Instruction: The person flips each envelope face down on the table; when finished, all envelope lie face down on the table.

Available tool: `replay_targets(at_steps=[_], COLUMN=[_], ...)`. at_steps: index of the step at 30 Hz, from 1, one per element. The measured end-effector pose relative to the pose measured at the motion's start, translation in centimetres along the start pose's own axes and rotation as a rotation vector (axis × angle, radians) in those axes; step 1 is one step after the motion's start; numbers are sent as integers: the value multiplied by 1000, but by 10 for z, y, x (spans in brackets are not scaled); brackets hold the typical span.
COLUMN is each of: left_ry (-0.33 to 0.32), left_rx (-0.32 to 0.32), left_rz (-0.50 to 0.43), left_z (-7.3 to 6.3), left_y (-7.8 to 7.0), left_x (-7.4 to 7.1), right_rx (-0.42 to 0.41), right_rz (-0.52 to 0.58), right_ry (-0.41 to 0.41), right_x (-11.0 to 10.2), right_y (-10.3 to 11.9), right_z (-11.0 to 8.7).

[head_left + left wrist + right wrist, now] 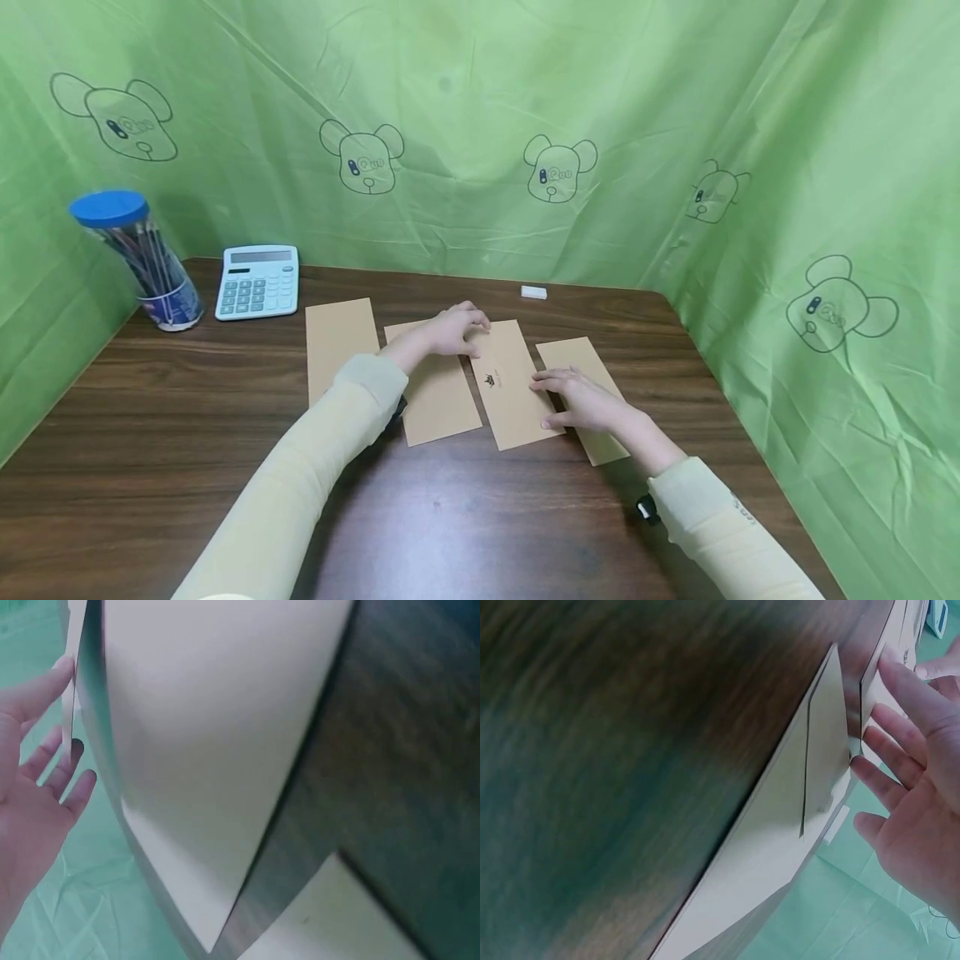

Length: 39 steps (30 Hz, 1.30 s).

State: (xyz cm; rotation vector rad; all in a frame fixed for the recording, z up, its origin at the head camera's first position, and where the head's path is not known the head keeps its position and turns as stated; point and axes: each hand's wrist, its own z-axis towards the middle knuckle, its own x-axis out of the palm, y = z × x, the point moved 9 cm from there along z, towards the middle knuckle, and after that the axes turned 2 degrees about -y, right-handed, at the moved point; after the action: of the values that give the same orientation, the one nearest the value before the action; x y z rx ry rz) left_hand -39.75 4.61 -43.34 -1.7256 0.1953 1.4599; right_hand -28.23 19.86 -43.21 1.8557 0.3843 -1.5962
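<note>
Several brown paper envelopes lie in a row across the table. My left hand [448,332] reaches over the second envelope [441,402] and touches the top left of the third envelope [516,404], which bears a small dark crown print. My right hand [587,402] touches that same envelope's right edge with fingertips and thumb, its palm over the rightmost envelope [573,360]. The leftmost envelope [339,335] is partly behind my left forearm. In the right wrist view, the rightmost envelope [757,866] shows its flap, and my right fingers [900,735] are extended.
A light blue calculator [258,282] stands at the back left, beside a clear jar [142,258] of pencils with a blue lid. A small white eraser [533,292] lies near the table's back edge. A green curtain [465,75] with bear drawings surrounds the brown wooden table [450,517].
</note>
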Motion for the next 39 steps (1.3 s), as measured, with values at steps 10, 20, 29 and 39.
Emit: replay_targets(at_steps=[10, 20, 29, 39], left_ry=[50, -6, -63, -112], left_rx=[65, 117, 166, 159], left_rz=[57, 47, 42, -13], left_z=[-5, -5, -6, -9], left_y=[-10, -12, -16, -20], left_x=[-5, -14, -29, -49], right_rx=[1, -33, -16, 13], right_rz=[64, 124, 177, 210], right_ry=[25, 18, -77, -174], right_x=[2, -9, -40, -65], right_y=[0, 6, 16, 31], right_z=[-1, -2, -1, 3])
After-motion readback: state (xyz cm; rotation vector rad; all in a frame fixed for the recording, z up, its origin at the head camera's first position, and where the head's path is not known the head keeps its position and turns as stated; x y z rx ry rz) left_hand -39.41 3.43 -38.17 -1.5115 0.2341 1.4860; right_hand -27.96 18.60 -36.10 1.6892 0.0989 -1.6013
